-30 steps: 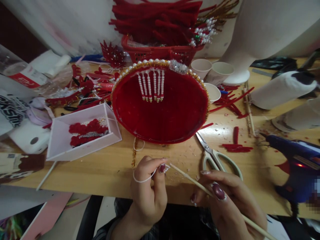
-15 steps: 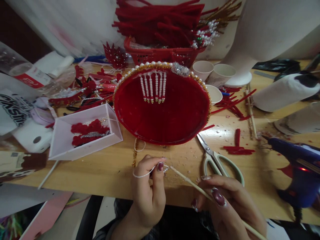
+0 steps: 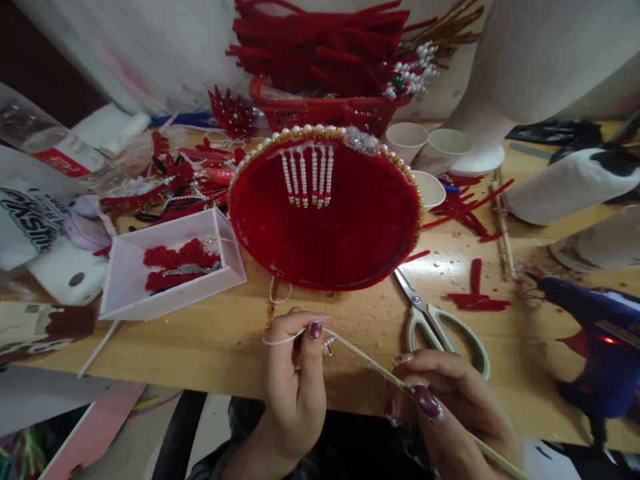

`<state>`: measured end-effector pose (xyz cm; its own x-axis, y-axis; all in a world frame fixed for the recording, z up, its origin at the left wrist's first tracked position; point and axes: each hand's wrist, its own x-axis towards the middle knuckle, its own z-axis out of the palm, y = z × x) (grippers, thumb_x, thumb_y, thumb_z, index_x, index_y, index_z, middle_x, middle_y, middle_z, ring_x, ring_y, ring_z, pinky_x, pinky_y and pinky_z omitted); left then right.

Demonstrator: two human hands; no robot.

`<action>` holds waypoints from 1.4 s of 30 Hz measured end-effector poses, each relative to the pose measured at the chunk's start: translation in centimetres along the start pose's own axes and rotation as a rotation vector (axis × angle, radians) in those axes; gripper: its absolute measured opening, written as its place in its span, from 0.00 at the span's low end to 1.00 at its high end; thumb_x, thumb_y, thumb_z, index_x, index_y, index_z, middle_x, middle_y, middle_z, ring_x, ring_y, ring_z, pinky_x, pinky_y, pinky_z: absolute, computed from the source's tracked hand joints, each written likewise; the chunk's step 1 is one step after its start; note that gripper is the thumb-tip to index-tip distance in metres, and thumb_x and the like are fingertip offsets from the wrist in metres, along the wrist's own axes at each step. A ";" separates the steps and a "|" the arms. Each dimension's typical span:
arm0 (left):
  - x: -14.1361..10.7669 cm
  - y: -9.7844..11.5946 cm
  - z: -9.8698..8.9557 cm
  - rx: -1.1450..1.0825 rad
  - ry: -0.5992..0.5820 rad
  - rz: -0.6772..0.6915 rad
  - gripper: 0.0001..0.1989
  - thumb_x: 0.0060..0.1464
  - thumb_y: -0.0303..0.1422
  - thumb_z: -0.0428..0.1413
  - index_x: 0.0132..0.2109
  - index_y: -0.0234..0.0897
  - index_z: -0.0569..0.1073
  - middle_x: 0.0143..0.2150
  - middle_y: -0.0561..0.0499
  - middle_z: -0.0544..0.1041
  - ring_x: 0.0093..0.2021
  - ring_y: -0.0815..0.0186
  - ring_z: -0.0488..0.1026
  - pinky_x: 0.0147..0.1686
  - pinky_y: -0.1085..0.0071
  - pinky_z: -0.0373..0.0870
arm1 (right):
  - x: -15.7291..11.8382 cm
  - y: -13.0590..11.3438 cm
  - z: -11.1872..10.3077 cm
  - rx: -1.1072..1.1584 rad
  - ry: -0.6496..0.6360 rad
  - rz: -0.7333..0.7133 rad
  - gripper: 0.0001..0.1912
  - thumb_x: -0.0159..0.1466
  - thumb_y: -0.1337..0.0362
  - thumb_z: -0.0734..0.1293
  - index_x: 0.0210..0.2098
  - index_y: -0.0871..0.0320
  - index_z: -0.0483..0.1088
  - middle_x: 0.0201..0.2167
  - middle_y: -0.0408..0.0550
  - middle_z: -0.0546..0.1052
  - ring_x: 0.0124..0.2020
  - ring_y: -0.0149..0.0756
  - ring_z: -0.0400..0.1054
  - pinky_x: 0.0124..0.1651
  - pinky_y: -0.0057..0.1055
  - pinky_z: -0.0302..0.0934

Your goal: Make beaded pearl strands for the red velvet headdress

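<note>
Person's L hand pinches white thread betw. thumb & index; R hand has fingers closed round thin stick, tip right by L thumb, contact unclear. Both over front edge of table. Room: table strip up to lower rim of red bowl. Tighter on R: scissors just past R fingers, glue gun farther R.

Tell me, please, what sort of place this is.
Probably a handicraft workspace: a glue gun, scissors and a heap of red fuzzy strips are all in view.
</note>
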<state>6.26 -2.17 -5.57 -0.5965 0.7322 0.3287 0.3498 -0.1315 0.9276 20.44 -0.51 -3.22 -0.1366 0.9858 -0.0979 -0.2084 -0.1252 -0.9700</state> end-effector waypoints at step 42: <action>0.2 0.6 -0.4 -0.638 -0.101 -0.542 0.14 0.60 0.44 0.62 0.35 0.37 0.75 0.24 0.56 0.69 0.23 0.73 0.64 0.24 0.78 0.64 | 0.9 -0.3 -1.1 0.345 -0.167 0.374 0.10 0.59 0.55 0.75 0.36 0.53 0.78 0.21 0.43 0.76 0.22 0.33 0.68 0.28 0.28 0.65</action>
<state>6.06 -2.39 -4.84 -0.4859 0.8553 -0.1799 -0.4593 -0.0748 0.8852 21.47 0.50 -3.27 -0.4086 0.8392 -0.3589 -0.4181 -0.5216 -0.7437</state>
